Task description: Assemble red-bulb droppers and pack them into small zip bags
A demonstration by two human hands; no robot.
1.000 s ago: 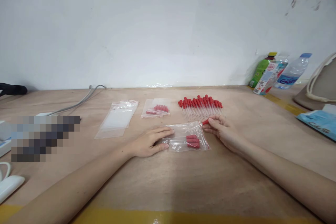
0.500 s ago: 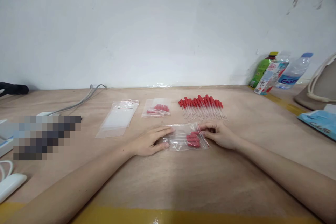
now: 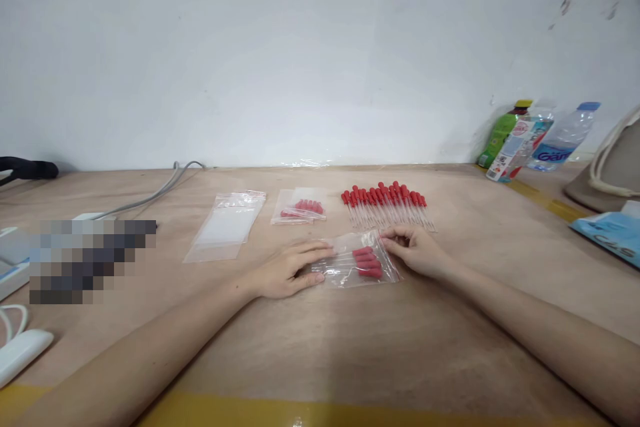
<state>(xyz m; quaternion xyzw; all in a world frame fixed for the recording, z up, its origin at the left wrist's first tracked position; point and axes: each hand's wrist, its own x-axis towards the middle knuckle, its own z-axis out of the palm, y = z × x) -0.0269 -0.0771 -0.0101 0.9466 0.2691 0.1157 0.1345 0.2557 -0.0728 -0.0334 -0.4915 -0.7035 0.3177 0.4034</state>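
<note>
A clear zip-lock bag lies on the table before me, with several red-bulbed droppers inside, their bulbs toward the right end. My left hand rests on the bag's left end, fingers stretched and thumb apart, pressing it down. At the upper right corner my right hand pinches the bag's zip edge between thumb and fingers. Beyond the bag, a row of loose droppers lies with red bulbs pointing away. Filled bags with red bulbs showing overlap just left of that row.
Flat unfilled zip bags are stacked further left. At the left are a blurred-out object, a grey cable and a white device. Bottles, a carton and a blue pack stand or lie to the right.
My right fingers have slid up along the zip edge to its upper corner and closed in a pinch. The droppers' bulbs now show more fully. My left hand has stayed put.
</note>
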